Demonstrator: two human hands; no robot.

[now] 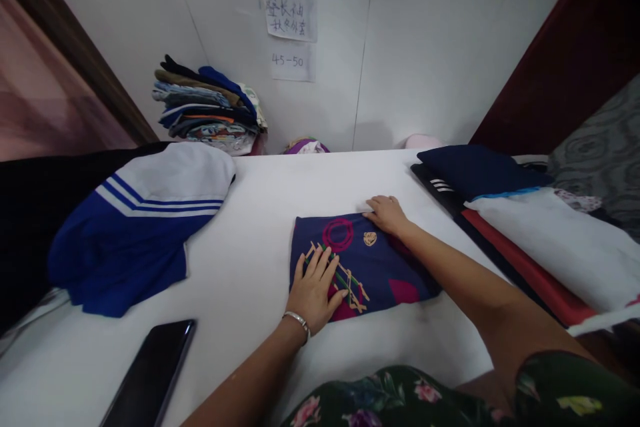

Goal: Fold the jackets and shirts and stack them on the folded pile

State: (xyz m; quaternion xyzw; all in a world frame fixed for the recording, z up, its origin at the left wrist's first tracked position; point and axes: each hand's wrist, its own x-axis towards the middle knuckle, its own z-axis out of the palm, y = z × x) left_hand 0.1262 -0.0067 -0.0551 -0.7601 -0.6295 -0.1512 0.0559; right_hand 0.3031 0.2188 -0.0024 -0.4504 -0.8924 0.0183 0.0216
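On the white table lies a folded navy garment [383, 273] printed with a magenta ring, tan and green lines and magenta patches. My left hand [316, 290] rests flat on its left part with the fingers spread; a silver bracelet circles that wrist. Over the garment's far edge, right of the middle, is my right hand [387, 215], its fingers stretched out and touching the cloth there. Neither hand grips a fold that I can see.
A blue and white striped garment [150, 233] lies at the left, with black cloth behind it. A phone [153, 373] sits at the near left. Folded clothes, including a white one [555, 233], are piled at the right. Another clothes stack [210, 107] stands beyond the table's far edge [330, 155].
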